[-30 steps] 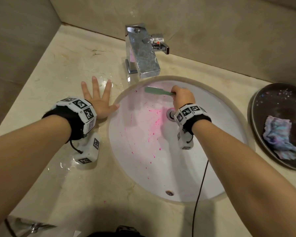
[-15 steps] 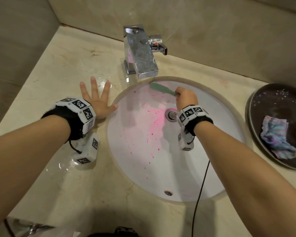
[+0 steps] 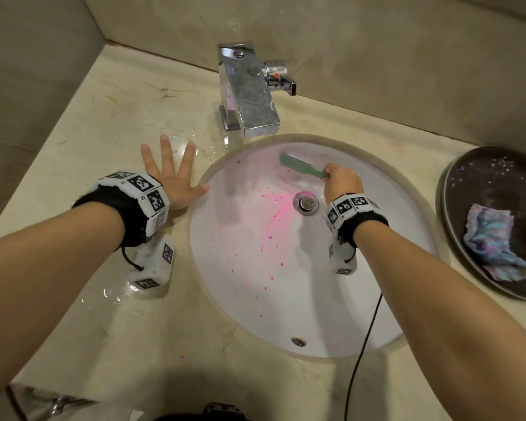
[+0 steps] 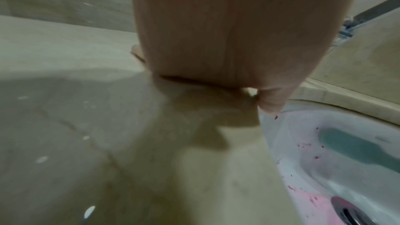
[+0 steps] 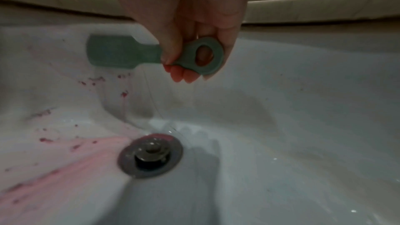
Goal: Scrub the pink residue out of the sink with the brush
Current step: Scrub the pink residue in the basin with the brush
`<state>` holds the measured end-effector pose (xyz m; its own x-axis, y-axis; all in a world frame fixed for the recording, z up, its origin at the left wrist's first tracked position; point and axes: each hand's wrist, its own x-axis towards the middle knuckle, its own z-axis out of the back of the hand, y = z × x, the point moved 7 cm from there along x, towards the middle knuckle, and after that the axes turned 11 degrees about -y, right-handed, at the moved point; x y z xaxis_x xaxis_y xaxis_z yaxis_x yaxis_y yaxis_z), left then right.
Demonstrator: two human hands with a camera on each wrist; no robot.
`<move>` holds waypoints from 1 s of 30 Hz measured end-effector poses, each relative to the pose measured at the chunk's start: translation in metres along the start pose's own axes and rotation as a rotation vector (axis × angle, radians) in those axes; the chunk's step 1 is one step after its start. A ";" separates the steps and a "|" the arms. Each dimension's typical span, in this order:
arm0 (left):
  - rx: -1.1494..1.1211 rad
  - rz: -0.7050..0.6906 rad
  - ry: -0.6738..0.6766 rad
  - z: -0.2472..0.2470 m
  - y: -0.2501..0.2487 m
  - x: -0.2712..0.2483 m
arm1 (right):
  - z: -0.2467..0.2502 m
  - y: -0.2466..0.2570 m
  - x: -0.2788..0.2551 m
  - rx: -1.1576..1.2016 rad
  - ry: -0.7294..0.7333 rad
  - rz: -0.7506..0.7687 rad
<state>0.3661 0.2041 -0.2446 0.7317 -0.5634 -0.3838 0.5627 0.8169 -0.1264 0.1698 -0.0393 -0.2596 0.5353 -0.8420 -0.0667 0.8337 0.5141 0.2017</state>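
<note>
Green brush (image 3: 301,167) sits on the far wall of the white sink (image 3: 316,299), under the chrome faucet (image 3: 249,95). Since a second ago its head has swung from pointing left to pointing up-left toward the faucet and climbed the wall, so the stroke is working the back rim. The pink residue (image 3: 274,214) left of the drain (image 3: 305,203) looks untouched, so most scrubbing remains. Long axis runs diagonally, head far-left, ring handle (image 5: 207,56) near-right, roughly flat against the porcelain. Right hand (image 3: 342,180) grip pinches the handle neck, thumb over curled fingers. Left hand (image 3: 172,177) stays flat on the wet bench (image 3: 104,117), fingers spread, thumb at the sink's edge. Dark tray (image 3: 474,208) with cloth (image 3: 492,244) off right.
</note>
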 end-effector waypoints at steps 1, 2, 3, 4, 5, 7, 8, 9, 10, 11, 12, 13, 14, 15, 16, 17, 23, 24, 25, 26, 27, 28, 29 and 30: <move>-0.003 0.001 -0.005 0.000 0.000 0.000 | -0.004 -0.003 -0.002 -0.015 0.027 -0.004; 0.000 0.000 -0.012 -0.001 0.000 0.001 | -0.006 -0.003 -0.003 -0.019 0.044 -0.001; 0.004 -0.002 -0.021 -0.001 0.000 0.001 | -0.007 0.000 -0.004 -0.013 0.047 0.014; 0.007 -0.003 -0.028 -0.001 0.000 0.002 | -0.004 0.006 -0.003 -0.003 0.031 0.037; 0.009 -0.002 -0.032 -0.001 0.000 0.002 | 0.000 0.012 -0.001 0.012 -0.002 0.061; 0.006 0.006 -0.024 -0.001 0.001 0.002 | 0.009 0.019 0.005 0.033 -0.062 0.084; 0.003 0.007 -0.018 -0.001 0.000 0.001 | 0.012 0.018 0.006 0.024 -0.071 0.081; 0.003 0.005 -0.017 -0.001 0.000 0.001 | 0.013 0.015 0.008 0.003 -0.069 0.072; 0.008 0.001 -0.020 -0.001 -0.001 0.002 | 0.011 0.011 0.008 -0.023 -0.057 0.064; 0.012 0.001 -0.022 -0.001 0.000 0.002 | 0.008 0.006 0.007 -0.050 -0.035 0.055; 0.015 0.002 -0.023 -0.002 0.000 0.002 | 0.004 0.001 0.005 -0.074 -0.008 0.047; 0.016 0.003 -0.023 -0.001 0.001 0.002 | 0.000 -0.001 0.002 -0.087 0.016 0.042; 0.015 0.004 -0.022 -0.002 0.001 0.002 | -0.003 -0.002 0.000 -0.096 0.028 0.043; 0.015 0.003 -0.022 -0.002 0.000 0.002 | -0.004 0.001 0.000 -0.097 0.026 0.056; 0.012 0.003 -0.022 -0.002 0.001 0.003 | -0.002 0.006 0.001 -0.089 0.006 0.086; 0.009 0.003 -0.022 -0.001 0.001 0.003 | 0.001 0.013 0.003 -0.071 -0.029 0.125; 0.000 0.004 -0.014 0.000 -0.001 0.000 | 0.009 0.014 0.014 -0.072 -0.067 0.109; 0.001 0.005 -0.009 0.000 -0.001 0.000 | 0.005 0.010 0.012 -0.097 -0.030 0.093; 0.003 0.006 -0.004 0.000 -0.001 0.000 | 0.000 0.006 0.010 -0.116 0.006 0.079; 0.007 0.007 0.000 0.000 -0.001 0.000 | -0.005 0.004 0.007 -0.121 0.031 0.069; 0.015 0.006 0.000 0.000 -0.001 0.001 | -0.008 0.003 0.005 -0.113 0.041 0.068; 0.023 0.005 -0.001 0.000 0.000 0.002 | -0.009 0.005 0.004 -0.094 0.037 0.074; 0.026 0.006 -0.002 -0.001 0.000 0.002 | -0.007 0.008 0.005 -0.069 0.014 0.084; 0.025 0.007 -0.004 0.000 0.000 0.002 | -0.003 0.010 0.006 -0.038 -0.019 0.090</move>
<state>0.3674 0.2029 -0.2458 0.7369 -0.5585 -0.3809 0.5674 0.8173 -0.1007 0.1821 -0.0385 -0.2607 0.6058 -0.7950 -0.0310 0.7872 0.5932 0.1688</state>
